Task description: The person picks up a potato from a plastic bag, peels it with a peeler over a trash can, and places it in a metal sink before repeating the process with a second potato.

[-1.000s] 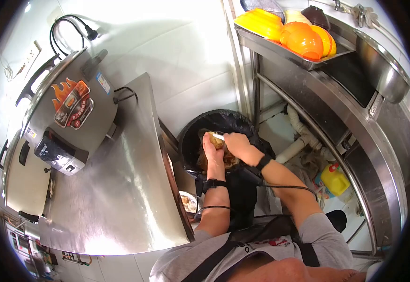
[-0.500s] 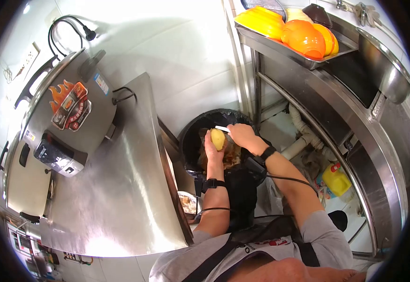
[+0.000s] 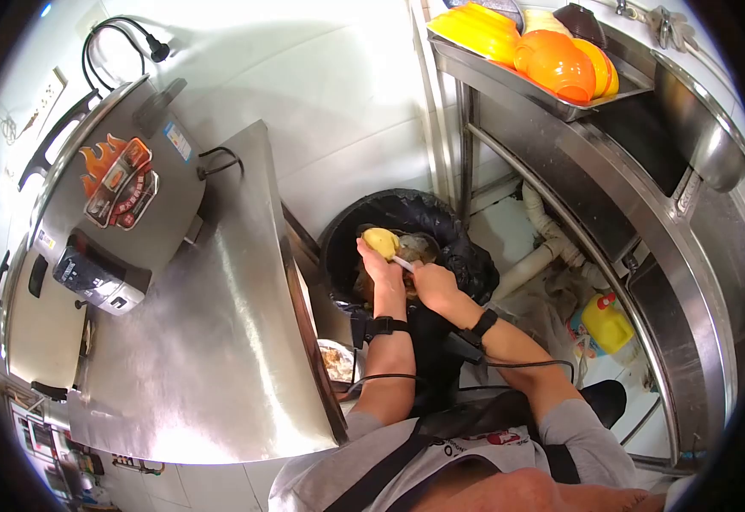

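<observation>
A pale yellow peeled potato (image 3: 380, 242) is held in my left hand (image 3: 380, 266) above a bin lined with a black bag (image 3: 466, 247). My right hand (image 3: 434, 285) is closed around a white-handled tool (image 3: 404, 264), whose far end meets the lower right side of the potato. Whether that tool is a peeler or a knife I cannot make out. Brownish scraps and a clear plastic piece lie inside the bin below my hands. Both wrists wear black bands.
Left of me is a steel table (image 3: 193, 341) carrying a large grey pot (image 3: 133, 179). At right, a steel sink unit (image 3: 577, 145) holds orange bowls (image 3: 560, 66) on a tray. Pipes (image 3: 526, 271) and a yellow bottle (image 3: 607, 324) are beneath it.
The potato has moved slightly left and up, tilting over. My right hand has come down and nearer my body, and the tool has gone from the potato's upper right to its lower right.
</observation>
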`<action>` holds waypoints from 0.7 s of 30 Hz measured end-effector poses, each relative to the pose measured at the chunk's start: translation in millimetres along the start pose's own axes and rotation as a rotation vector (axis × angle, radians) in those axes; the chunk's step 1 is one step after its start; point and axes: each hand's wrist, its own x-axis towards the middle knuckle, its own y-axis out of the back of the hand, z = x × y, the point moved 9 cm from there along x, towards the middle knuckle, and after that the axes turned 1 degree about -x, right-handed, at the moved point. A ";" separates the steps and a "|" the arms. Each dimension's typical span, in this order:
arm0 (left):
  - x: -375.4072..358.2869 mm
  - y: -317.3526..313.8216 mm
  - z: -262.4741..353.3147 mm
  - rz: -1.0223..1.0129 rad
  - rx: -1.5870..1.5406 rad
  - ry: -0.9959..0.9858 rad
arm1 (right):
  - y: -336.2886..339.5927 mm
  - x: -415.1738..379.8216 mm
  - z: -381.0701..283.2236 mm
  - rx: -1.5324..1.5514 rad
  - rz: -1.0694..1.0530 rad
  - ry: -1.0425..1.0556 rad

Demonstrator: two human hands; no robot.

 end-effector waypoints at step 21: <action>-22.5 -17.3 7.0 -0.065 -0.038 0.004 | 50.7 32.7 35.7 0.012 0.184 -0.067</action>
